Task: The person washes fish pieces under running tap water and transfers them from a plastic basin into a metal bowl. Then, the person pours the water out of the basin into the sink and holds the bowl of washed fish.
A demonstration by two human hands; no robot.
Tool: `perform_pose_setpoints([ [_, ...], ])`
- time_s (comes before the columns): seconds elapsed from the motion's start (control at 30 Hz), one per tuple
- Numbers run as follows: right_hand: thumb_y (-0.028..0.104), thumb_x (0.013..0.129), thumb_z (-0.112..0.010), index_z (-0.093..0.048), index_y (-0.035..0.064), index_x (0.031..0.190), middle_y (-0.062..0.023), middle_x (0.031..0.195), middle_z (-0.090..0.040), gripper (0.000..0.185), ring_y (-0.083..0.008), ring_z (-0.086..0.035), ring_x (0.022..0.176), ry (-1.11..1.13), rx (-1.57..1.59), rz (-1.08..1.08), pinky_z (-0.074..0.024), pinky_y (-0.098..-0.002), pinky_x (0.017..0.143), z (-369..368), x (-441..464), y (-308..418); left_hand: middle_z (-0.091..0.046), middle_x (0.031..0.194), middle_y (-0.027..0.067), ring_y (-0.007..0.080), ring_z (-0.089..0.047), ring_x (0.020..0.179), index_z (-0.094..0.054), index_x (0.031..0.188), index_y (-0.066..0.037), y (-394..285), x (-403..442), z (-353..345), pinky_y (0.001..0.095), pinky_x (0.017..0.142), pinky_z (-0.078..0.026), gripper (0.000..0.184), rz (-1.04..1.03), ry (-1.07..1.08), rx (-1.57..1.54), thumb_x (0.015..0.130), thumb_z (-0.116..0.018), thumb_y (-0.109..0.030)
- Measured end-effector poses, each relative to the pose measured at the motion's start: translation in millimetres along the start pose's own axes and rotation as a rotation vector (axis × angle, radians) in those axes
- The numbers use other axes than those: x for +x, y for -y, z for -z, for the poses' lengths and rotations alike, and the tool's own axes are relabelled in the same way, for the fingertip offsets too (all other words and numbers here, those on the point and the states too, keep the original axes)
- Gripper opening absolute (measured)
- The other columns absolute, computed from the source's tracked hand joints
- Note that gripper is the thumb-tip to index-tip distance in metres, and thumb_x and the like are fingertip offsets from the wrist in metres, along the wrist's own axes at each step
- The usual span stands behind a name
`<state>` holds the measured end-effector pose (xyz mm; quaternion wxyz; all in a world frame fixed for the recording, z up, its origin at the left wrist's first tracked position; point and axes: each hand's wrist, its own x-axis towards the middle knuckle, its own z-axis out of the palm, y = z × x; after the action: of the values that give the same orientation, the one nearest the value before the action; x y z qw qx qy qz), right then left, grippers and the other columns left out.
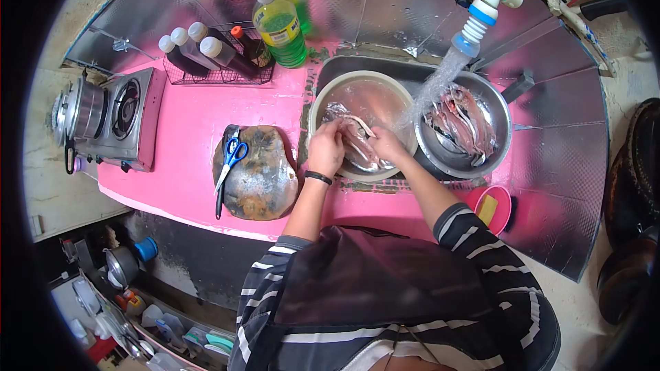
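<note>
My left hand [326, 147] and my right hand [387, 145] are both closed on a split, gutted fish [359, 143], one at either side of it. Its pale pink flesh faces up, over a cream basin [315, 111] of cloudy water in the sink. Silvery fish skin shows in the water beside my left fingers. Right of the basin stands a metal bowl [507, 120] holding several opened fish [462, 124]. Water runs from the white tap [474, 31] above, falling between the bowl and the basin.
On the pink counter, blue-handled scissors [234, 154] and a black-handled knife [219, 199] lie on a round chopping board [261, 185]. Behind are a bottle rack [179, 77] and a green soap bottle [280, 27]. A gas stove [134, 120] stands left; a pink tub [505, 209] sits right.
</note>
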<state>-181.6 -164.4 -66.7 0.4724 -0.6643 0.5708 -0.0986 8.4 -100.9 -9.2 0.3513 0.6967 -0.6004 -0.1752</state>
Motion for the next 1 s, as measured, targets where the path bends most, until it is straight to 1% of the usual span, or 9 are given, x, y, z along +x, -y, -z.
perform_pose_setpoints([
  [0.03, 0.017, 0.09, -0.053, -0.063, 0.0018, 0.104, -0.021, 0.078, -0.067, 0.023, -0.0325, -0.067, 0.073, 0.029, 0.105, -0.048, -0.0523, -0.0429, 0.067, 7.0, -3.2, 0.6, -0.068, 0.099, 0.0166, 0.0349, -0.063, 0.09, -0.067, 0.114, -0.005, -3.7, 0.1, 2.3, 0.0406, 0.081, -0.05, 0.028, -0.094, 0.007, 0.145, 0.087, -0.06, -0.01],
  [0.07, 0.012, 0.091, -0.05, -0.063, 0.0015, 0.104, -0.0148, 0.084, -0.068, 0.022, -0.02, -0.065, 0.076, 0.066, 0.133, -0.156, -0.0518, -0.0341, 0.065, 9.9, 2.1, -6.6, -0.067, 0.088, 0.0165, 0.0395, -0.063, 0.087, -0.068, 0.106, -0.005, -3.6, 0.4, -0.7, 0.0436, 0.077, -0.05, 0.022, -0.113, -0.002, 0.152, 0.088, -0.06, -0.015],
  [0.17, 0.01, 0.092, -0.046, -0.061, -0.0016, 0.09, -0.0119, 0.08, -0.064, 0.019, -0.0169, -0.067, 0.072, -0.134, 0.926, -0.109, -0.0513, -0.03, 0.059, 20.0, -12.4, 6.2, -0.068, 0.087, 0.0198, 0.0345, -0.065, 0.084, -0.069, 0.106, -0.006, 4.5, -0.5, -19.2, 0.0443, 0.081, -0.05, 0.024, 0.013, 0.1, 0.112, 0.091, -0.058, -0.021],
  [0.27, 0.01, 0.092, -0.045, -0.058, -0.0005, 0.089, -0.0092, 0.087, -0.062, 0.017, -0.0163, -0.065, 0.079, -0.093, 0.94, -0.132, -0.0514, -0.0278, 0.063, 45.7, -15.6, -9.8, -0.071, 0.085, 0.0146, 0.0315, -0.068, 0.082, -0.071, 0.101, -0.006, -13.2, 1.4, -32.3, 0.0439, 0.073, -0.052, 0.027, 0.254, 0.175, -0.125, 0.095, -0.058, -0.029],
  [0.37, 0.01, 0.091, -0.047, -0.06, 0.0006, 0.089, -0.0084, 0.084, -0.062, 0.016, -0.0169, -0.065, 0.077, -0.166, 0.975, -0.064, -0.0524, -0.0293, 0.064, 51.6, -5.8, -23.6, -0.072, 0.098, 0.0103, 0.0277, -0.069, 0.088, -0.066, 0.11, -0.003, -11.7, 3.7, -75.6, 0.0431, 0.071, -0.055, 0.037, 0.72, 0.461, -0.838, 0.098, -0.057, -0.037],
  [0.47, 0.012, 0.092, -0.049, -0.061, 0.0009, 0.091, -0.0064, 0.084, -0.063, 0.017, -0.0141, -0.063, 0.077, -0.227, 1.062, -0.105, -0.0519, -0.0294, 0.064, 69.5, -31.4, 27.5, -0.068, 0.113, 0.0099, 0.026, -0.067, 0.099, -0.058, 0.123, -0.002, -68.7, 15.4, -56.6, 0.0426, 0.084, -0.055, 0.04, 1.032, 0.608, -1.519, 0.1, -0.054, -0.034],
  [0.6, 0.017, 0.096, -0.055, -0.063, 0.0005, 0.102, -0.0039, 0.09, -0.063, 0.02, -0.0102, -0.06, 0.081, -0.173, 1.011, -0.071, -0.0503, -0.0266, 0.069, 85.3, -46.5, 33.5, -0.064, 0.12, 0.0155, 0.0279, -0.063, 0.11, -0.053, 0.127, 0.0, -77.9, 24.9, -83.2, 0.0429, 0.102, -0.048, 0.036, 0.87, 0.464, -1.954, 0.101, -0.051, -0.025],
  [0.9, 0.023, 0.098, -0.058, -0.064, 0.0011, 0.107, 0.0008, 0.085, -0.06, 0.024, -0.0053, -0.051, 0.074, -0.058, 0.696, -0.097, -0.0432, -0.023, 0.064, 127.5, -89.4, 6.1, -0.063, 0.121, 0.0189, 0.0289, -0.064, 0.108, -0.05, 0.127, 0.005, -68.0, 32.5, -117.3, 0.0423, 0.096, -0.053, 0.035, 0.732, 0.366, -1.856, 0.1, -0.049, -0.017],
  [1.0, 0.024, 0.098, -0.059, -0.064, 0.0006, 0.105, 0.0015, 0.082, -0.059, 0.025, -0.0047, -0.05, 0.072, -0.05, 0.627, -0.066, -0.0425, -0.0232, 0.063, 127.3, -93.2, -5.8, -0.065, 0.116, 0.0189, 0.0288, -0.067, 0.102, -0.052, 0.124, 0.005, -63.5, 32.0, -123.4, 0.041, 0.09, -0.056, 0.033, 0.92, 0.395, -1.778, 0.099, -0.049, -0.015],
])
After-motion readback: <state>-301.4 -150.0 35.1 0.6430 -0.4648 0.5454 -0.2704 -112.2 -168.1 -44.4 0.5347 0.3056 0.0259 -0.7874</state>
